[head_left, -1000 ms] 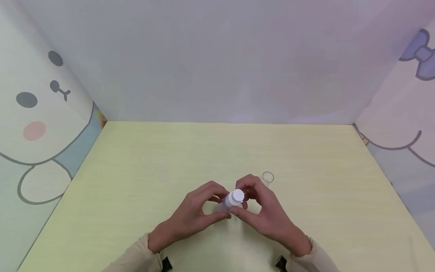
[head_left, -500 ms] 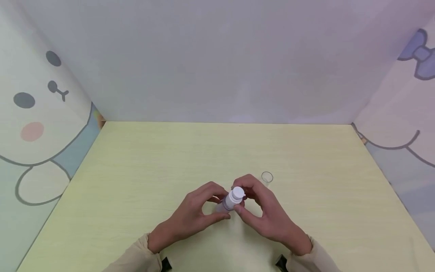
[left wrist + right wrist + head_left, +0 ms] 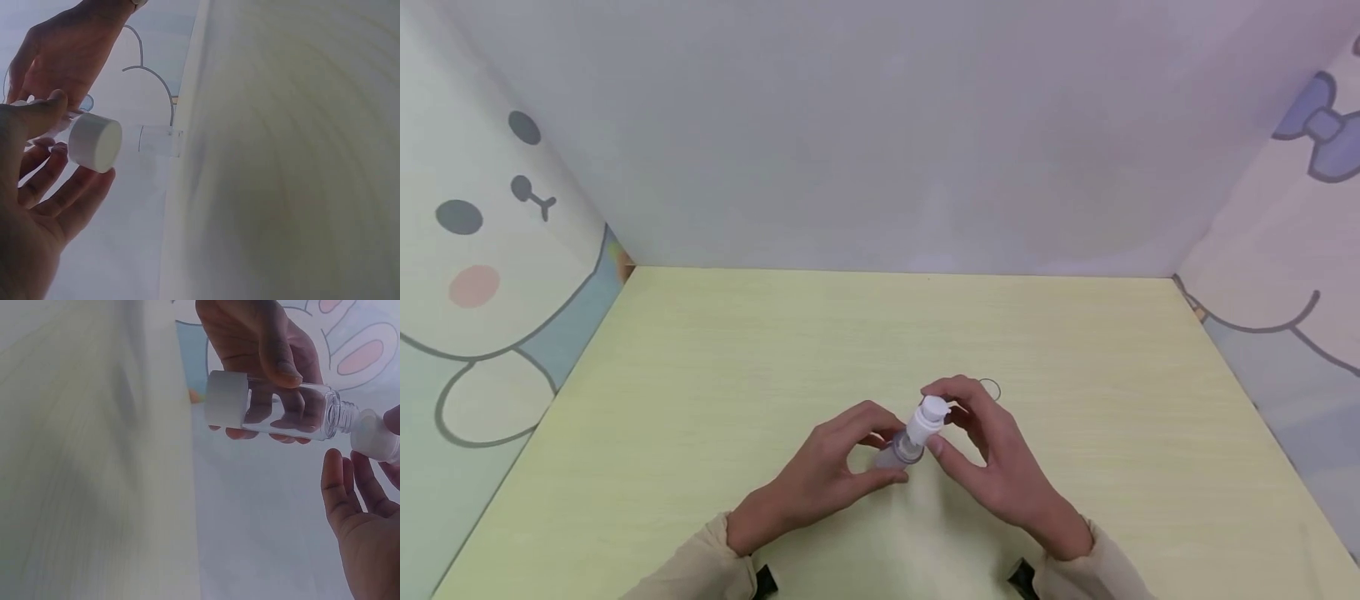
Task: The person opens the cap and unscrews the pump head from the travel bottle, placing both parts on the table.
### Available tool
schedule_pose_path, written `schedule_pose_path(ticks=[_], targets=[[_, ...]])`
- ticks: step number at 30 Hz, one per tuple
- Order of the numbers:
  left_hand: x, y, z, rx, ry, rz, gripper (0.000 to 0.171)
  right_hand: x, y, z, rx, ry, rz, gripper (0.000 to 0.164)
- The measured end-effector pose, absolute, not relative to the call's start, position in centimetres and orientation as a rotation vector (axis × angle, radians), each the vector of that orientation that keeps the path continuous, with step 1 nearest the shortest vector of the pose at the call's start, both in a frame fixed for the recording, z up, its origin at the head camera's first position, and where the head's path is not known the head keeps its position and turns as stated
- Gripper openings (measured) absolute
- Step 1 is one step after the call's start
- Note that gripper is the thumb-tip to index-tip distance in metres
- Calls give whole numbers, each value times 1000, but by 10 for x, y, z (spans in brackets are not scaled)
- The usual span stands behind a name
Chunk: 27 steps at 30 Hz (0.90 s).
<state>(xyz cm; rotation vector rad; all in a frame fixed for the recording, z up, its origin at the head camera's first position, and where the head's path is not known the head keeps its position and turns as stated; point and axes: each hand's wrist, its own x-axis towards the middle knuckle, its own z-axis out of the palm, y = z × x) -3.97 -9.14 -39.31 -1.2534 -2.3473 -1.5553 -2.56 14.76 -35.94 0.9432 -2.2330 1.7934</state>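
My left hand [image 3: 823, 467] grips a small clear bottle [image 3: 897, 457], thumb on the near side and fingers on the far side. The bottle's white base [image 3: 94, 142] faces the left wrist camera. In the right wrist view, its clear body [image 3: 320, 412] ends in a bare threaded neck [image 3: 345, 417]. My right hand [image 3: 1003, 458] pinches the bottle's white top [image 3: 929, 417], which has a small spout-like bit at its side. The top's lower collar [image 3: 374, 435] stands right at the end of the neck.
Behind my right hand, a clear cylindrical cap or cup [image 3: 992, 389] with a dark-looking rim stands on the pale wooden table [image 3: 775, 350]. A plain wall [image 3: 880, 142] rises at the back, and cartoon-printed panels [image 3: 482, 325] flank the table.
My right hand has drawn the white top up and away from the bottle, exposing the neck. My left hand keeps its grip in the same place.
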Motion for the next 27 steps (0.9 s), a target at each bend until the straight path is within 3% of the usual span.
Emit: schedule_pose_path(ticks=[10, 19, 27], targets=[[-41, -92, -392, -1282, -2319, -1545, 42, -34, 151, -357, 968, -2192, 1784, 45], [-46, -99, -382, -1283, -2217, -1569, 48, -42, 157, -360, 863, -2451, 1403, 37], [-50, -103, -380, -1251, -2214, -1548, 49, -48, 157, -376, 836, -2579, 1071, 43]])
